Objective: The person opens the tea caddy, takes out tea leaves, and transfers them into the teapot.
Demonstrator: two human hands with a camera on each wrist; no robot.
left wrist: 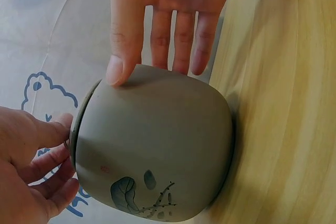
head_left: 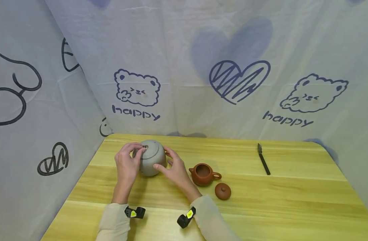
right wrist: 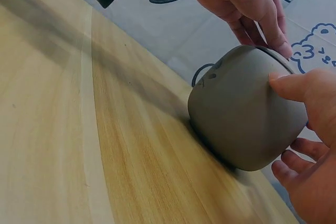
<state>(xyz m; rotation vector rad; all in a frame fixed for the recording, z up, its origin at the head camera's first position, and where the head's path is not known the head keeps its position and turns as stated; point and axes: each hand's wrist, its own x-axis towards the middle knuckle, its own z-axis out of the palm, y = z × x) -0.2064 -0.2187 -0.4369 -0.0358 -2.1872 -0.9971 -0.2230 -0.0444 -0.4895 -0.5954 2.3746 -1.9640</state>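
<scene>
Item: one grey jar (head_left: 147,168), upright on the left part of the wooden table (head_left: 277,204), a leaf and twig painted on its side.
Item: its lid (head_left: 152,151), on the mouth, a dark seam beneath; whether fully seated, I cannot tell.
Item: left hand (head_left: 127,163), thumb and fingers drawn together in a pinch at the lid's small knob.
Item: right hand (head_left: 177,170), curved about the jar, thumb on the near side, fingers round the other; how firmly, I cannot tell.
Item: one brown teapot (head_left: 203,179), uncovered, spout towards the jar.
Item: teapot cover (head_left: 223,191), knob up, just beside the teapot.
Item: one black-handled tool (head_left: 264,163), well apart, right; kind uncertain.
Step in hand, by my reading: working the jar's lid, lifting or seating unclear.
Next move, I judge: calls for a steadied jar and a level lid, sparing the rim a knock.
</scene>
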